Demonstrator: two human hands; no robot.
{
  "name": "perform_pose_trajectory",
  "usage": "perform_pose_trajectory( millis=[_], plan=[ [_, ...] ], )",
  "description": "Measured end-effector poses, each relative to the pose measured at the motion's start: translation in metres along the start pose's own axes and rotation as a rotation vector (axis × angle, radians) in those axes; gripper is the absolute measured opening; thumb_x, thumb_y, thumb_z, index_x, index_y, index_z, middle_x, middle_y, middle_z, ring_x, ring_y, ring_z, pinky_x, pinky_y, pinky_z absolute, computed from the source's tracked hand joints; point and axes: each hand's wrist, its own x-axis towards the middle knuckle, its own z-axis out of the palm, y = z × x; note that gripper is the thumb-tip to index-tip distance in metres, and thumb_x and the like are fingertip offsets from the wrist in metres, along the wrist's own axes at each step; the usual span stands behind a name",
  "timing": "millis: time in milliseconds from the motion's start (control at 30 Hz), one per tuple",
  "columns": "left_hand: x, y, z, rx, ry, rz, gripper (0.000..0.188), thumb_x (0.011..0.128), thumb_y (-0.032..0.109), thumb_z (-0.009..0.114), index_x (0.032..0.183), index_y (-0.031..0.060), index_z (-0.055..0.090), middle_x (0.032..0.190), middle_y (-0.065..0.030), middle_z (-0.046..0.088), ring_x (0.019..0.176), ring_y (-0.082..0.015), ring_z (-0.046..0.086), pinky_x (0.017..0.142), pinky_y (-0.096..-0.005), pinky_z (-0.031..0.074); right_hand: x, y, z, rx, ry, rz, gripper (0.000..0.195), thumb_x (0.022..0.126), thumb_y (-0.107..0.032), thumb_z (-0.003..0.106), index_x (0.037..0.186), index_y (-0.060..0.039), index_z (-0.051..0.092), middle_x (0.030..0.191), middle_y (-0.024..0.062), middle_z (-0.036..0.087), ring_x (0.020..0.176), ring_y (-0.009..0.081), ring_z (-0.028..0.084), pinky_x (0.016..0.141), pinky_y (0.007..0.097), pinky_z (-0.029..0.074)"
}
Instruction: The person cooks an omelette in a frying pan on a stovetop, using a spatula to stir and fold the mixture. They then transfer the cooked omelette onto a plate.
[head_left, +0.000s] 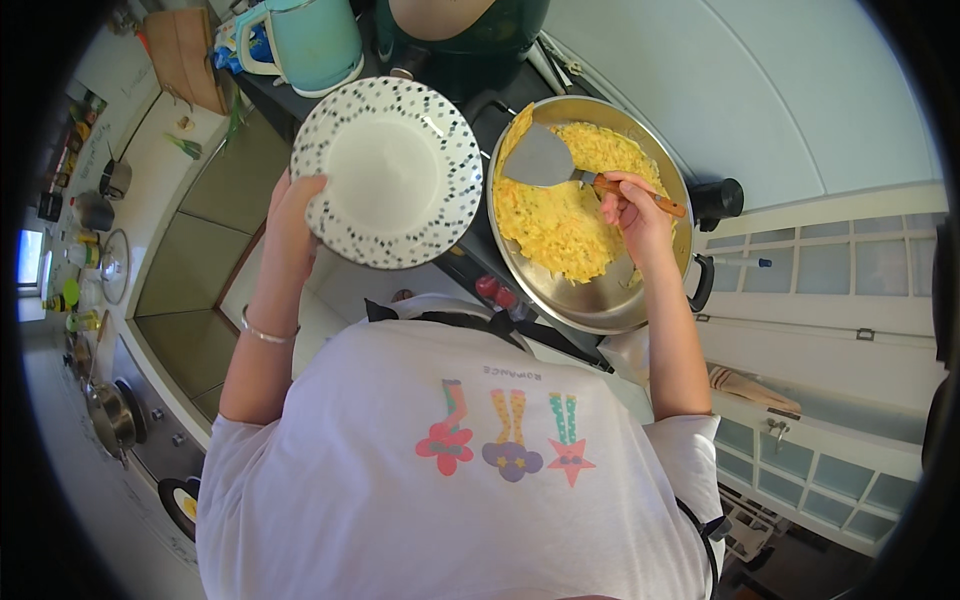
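Note:
My left hand grips the rim of a round white plate with a dark speckled border, raised to the left of a large steel pan. Nothing lies on the plate. In my right hand is the wooden handle of a metal turner, held over the pan. The turner's wide blade rests at a yellow pancake-like food, which covers much of the pan's bottom. A strip of the food stands up against the pan's left wall, beside the blade.
A turquoise electric kettle and a dark green appliance stand beyond the plate. Right of the pan is a black cylindrical object. A far-left counter holds a glass lid, a steel pot and several jars.

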Motion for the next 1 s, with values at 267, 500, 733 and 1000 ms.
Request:
perform_pose_trajectory(
  millis=[267,500,733,1000],
  plan=[
    [0.050,0.032,0.053,0.330,-0.089,0.228,0.038,0.091,0.022,0.049,0.121,0.0023,0.061,0.081,0.0004,0.062,0.060,-0.0058,0.053,0.049,-0.0230,0.039,-0.004,0.010,-0.005,0.078,-0.027,0.020,0.024,0.096,-0.013,0.051,0.113,0.0011,0.062,0.080,0.0093,0.065,0.069,0.0138,0.057,0.066,0.0262,0.045],
    [0.075,0.058,0.074,0.667,-0.221,0.183,0.036,0.089,0.030,0.049,0.105,-0.0002,0.060,0.068,-0.0032,0.056,0.050,-0.0129,0.048,0.047,-0.0298,0.038,-0.005,0.007,-0.005,0.072,-0.027,0.022,0.024,0.097,-0.012,0.052,0.113,0.0016,0.062,0.080,0.0090,0.065,0.070,0.0131,0.058,0.066,0.0251,0.046],
    [0.087,0.085,0.108,0.963,-0.287,0.185,0.037,0.089,0.034,0.049,0.094,-0.0010,0.060,0.065,-0.0090,0.056,0.051,-0.0184,0.052,0.048,-0.0335,0.042,-0.007,-0.001,-0.002,0.035,-0.026,0.031,0.024,0.096,-0.012,0.053,0.113,0.0013,0.062,0.080,0.0078,0.066,0.070,0.0125,0.059,0.067,0.0252,0.047],
    [0.092,0.085,0.147,1.047,-0.399,0.280,0.035,0.089,0.030,0.049,0.090,-0.0020,0.061,0.066,-0.0108,0.058,0.055,-0.0199,0.057,0.050,-0.0377,0.045,-0.021,-0.006,0.000,0.041,0.009,0.022,0.024,0.096,-0.015,0.053,0.113,0.0000,0.063,0.080,0.0071,0.066,0.072,0.0122,0.059,0.067,0.0248,0.046]
  ],
)
